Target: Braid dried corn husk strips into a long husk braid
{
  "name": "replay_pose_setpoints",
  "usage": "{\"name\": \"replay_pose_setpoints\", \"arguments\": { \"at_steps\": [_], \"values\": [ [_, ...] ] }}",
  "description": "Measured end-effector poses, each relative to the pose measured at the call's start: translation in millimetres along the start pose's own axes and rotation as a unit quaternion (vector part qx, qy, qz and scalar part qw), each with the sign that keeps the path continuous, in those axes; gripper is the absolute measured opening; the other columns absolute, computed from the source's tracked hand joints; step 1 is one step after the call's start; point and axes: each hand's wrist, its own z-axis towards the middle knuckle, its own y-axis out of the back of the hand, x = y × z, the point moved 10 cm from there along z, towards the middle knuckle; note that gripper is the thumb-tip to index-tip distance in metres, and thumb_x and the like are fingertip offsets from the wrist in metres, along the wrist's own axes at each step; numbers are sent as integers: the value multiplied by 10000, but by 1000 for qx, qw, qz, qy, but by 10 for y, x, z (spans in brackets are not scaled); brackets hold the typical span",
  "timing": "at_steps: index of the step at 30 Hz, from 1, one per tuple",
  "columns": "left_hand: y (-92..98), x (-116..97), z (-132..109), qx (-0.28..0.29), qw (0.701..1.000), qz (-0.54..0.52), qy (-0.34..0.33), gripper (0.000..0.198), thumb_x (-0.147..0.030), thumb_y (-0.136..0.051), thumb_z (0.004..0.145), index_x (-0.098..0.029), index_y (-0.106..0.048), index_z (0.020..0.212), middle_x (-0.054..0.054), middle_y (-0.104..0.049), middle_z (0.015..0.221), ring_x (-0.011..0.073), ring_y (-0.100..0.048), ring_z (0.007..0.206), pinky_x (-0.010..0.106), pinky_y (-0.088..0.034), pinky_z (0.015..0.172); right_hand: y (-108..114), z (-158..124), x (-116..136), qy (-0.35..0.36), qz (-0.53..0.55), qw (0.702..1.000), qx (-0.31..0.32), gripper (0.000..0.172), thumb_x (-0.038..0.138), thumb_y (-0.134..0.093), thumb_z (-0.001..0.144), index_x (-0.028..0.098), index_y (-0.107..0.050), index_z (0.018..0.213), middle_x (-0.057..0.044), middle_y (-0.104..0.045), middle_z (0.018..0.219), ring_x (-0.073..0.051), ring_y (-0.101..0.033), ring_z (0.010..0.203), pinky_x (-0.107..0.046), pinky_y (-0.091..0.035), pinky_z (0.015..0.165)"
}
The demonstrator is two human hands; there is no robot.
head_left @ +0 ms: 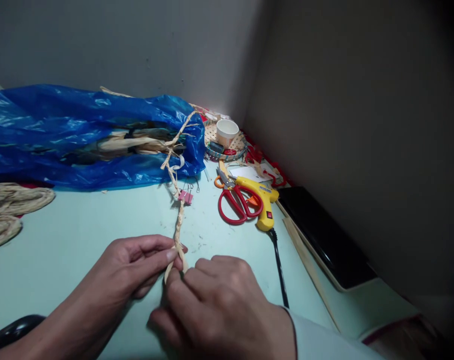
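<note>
A pale braid of dried plant fibre (179,220) runs from the blue bag down toward me. My left hand (144,265) pinches the braid near its lower end between thumb and fingers. Just below, my right hand (219,300) is closed around the loose strands (168,271), its fingertips partly hidden behind the knuckles. Farther up, a pink binder clip (185,197) sits on the braid. The upper part of the braid lies across the mouth of the blue plastic bag (80,107), where more dry strips (136,143) stick out.
Red-handled scissors (232,205) lie against a yellow glue gun (262,192), its black cord (279,265) trailing toward me. Behind stands a woven basket (210,131) with a white cup (227,129). A dark tablet-like slab (324,235) is at right; coiled braids (20,197) lie at left.
</note>
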Motion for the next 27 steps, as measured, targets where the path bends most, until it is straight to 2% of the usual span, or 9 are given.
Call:
{"name": "replay_pose_setpoints", "arguments": {
  "at_steps": [3, 5, 8, 10, 14, 19, 22, 24, 27],
  "values": [
    [6, 53, 15, 12, 1000, -6, 7, 202, -341, -787, 730, -224, -802, 894, -31, -636, 604, 95, -432, 489, 197, -307, 449, 136, -19, -330, -148, 88, 984, -35, 311, 472, -600, 954, 173, -674, 915, -60, -706, 806, -220, -653, 746, -329, -471, 652],
    [11, 80, 29, 15, 1000, -8, 9, 220, -322, -783, 735, -221, -803, 930, -33, -625, 590, 99, -437, 497, 194, -297, 447, 57, -53, -584, -252, 178, 951, -15, 243, 420, -633, 947, 181, -638, 994, -65, -709, 903, -222, -659, 858, -331, -491, 747],
    [-29, 53, 40, 39, 999, -1, -13, 200, -305, -766, 772, -237, -806, 956, 5, -723, 727, 156, -607, 664, 207, -442, 550, -277, -46, -675, -301, 394, 865, 81, 193, 344, -573, 985, 172, -581, 1071, -43, -698, 852, -172, -664, 777, -284, -514, 714],
    [-60, 0, 39, 58, 998, 5, -39, 162, -320, -749, 807, -259, -811, 944, 18, -773, 867, 193, -672, 822, 239, -527, 705, -387, -36, -664, -303, 460, 826, 117, 146, 296, -518, 1007, 170, -585, 1035, -21, -671, 786, -144, -635, 702, -253, -505, 670],
    [-68, -62, 56, 76, 995, 47, -53, 189, -416, -729, 833, -291, -816, 944, 23, -800, 967, 236, -714, 930, 282, -578, 810, -341, -17, -686, -293, 397, 860, 131, 189, 233, -486, 1014, 175, -608, 882, -32, -659, 847, -144, -592, 787, -241, -465, 716],
    [-95, -108, 66, 95, 985, 127, -72, 222, -408, -709, 823, -299, -810, 988, 6, -813, 935, 240, -734, 930, 258, -590, 797, -330, 16, -669, -294, 391, 862, 135, 249, 182, -459, 1012, 164, -616, 819, -3, -608, 784, -119, -527, 734, -223, -408, 676],
    [-26, -189, 11, 30, 970, 210, -115, 213, -420, -654, 830, -289, -813, 882, -13, -807, 872, 207, -727, 838, 215, -560, 740, -363, 8, -701, -322, 385, 856, 121, 274, 162, -478, 994, 155, -625, 762, 23, -553, 681, -98, -474, 643, -218, -367, 615],
    [32, -246, -49, -20, 956, 259, -137, 227, -428, -621, 835, -293, -801, 803, -30, -802, 828, 186, -709, 764, 196, -526, 673, -405, -37, -728, -356, 396, 838, 115, 294, 184, -478, 988, 158, -611, 727, 36, -521, 615, -91, -447, 576, -218, -346, 562],
    [3, -360, -135, -34, 926, 323, -195, 248, -414, -587, 866, -310, -781, 751, -59, -780, 750, 150, -673, 656, 189, -464, 596, -441, -104, -744, -391, 421, 813, 102, 347, 224, -470, 982, 167, -585, 660, 35, -539, 558, -85, -437, 514, -217, -330, 515]
  ]
}}
